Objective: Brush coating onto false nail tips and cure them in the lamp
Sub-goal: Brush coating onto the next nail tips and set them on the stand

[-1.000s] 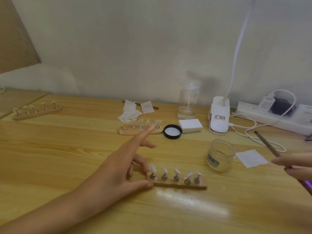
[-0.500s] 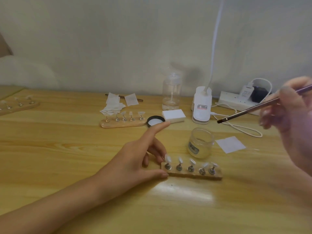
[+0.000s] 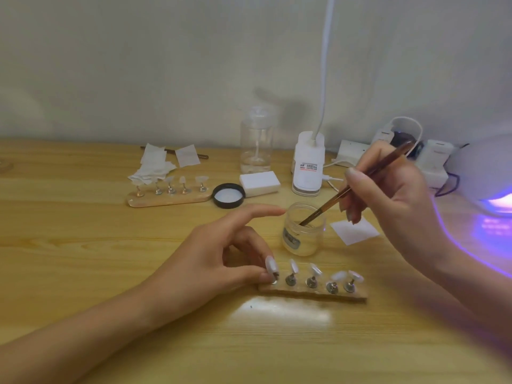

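Observation:
A wooden holder (image 3: 315, 293) with several false nail tips (image 3: 314, 270) on metal stands lies near the table's front. My left hand (image 3: 210, 261) pinches its left end between thumb and curled fingers, index finger pointing out. My right hand (image 3: 393, 195) holds a thin brown brush (image 3: 357, 184), its tip dipped into a small open glass jar (image 3: 303, 231) just behind the holder. The curing lamp (image 3: 487, 176) glows violet at the far right edge.
A second wooden holder (image 3: 166, 198) with nail tips sits further back, beside wipes (image 3: 155, 167), a black jar lid (image 3: 228, 195) and a white block (image 3: 259, 182). A clear pump bottle (image 3: 256, 145), a white desk-lamp base (image 3: 308, 164) and a power strip (image 3: 432, 162) line the wall.
My right hand has come down from mid-air and put the brush tip into the jar. My left hand stays on the holder's left end. The view has shifted right, showing the lamp.

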A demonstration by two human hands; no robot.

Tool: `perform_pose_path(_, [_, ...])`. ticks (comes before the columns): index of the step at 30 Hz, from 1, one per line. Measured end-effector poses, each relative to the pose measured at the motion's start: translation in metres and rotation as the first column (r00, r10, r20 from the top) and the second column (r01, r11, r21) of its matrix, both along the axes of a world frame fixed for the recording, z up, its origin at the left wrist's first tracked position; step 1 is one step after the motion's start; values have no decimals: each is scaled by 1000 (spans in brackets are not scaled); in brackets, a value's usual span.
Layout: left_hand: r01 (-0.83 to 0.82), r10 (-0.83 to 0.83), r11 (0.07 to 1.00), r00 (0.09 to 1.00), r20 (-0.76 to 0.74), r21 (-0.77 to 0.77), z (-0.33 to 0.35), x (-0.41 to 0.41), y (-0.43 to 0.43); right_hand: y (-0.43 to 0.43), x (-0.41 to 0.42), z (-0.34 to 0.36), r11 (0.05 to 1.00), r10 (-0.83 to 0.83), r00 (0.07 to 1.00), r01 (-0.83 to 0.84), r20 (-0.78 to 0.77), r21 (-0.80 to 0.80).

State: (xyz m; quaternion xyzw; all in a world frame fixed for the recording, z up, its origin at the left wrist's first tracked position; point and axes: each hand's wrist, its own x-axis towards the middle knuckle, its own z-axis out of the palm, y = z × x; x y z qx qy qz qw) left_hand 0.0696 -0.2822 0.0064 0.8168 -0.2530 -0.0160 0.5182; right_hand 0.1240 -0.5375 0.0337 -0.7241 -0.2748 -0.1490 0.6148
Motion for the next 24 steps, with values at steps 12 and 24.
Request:
perform_pose_path(12, [-109, 89, 994, 918, 386, 30, 19, -16, -11, 10, -2, -9, 997, 21, 990, -9, -138, 81])
perform_pose_path(24, [-147, 197, 949, 967, 160, -280, 25, 46, -25, -7, 3, -15, 929, -34, 958, 136, -286, 345])
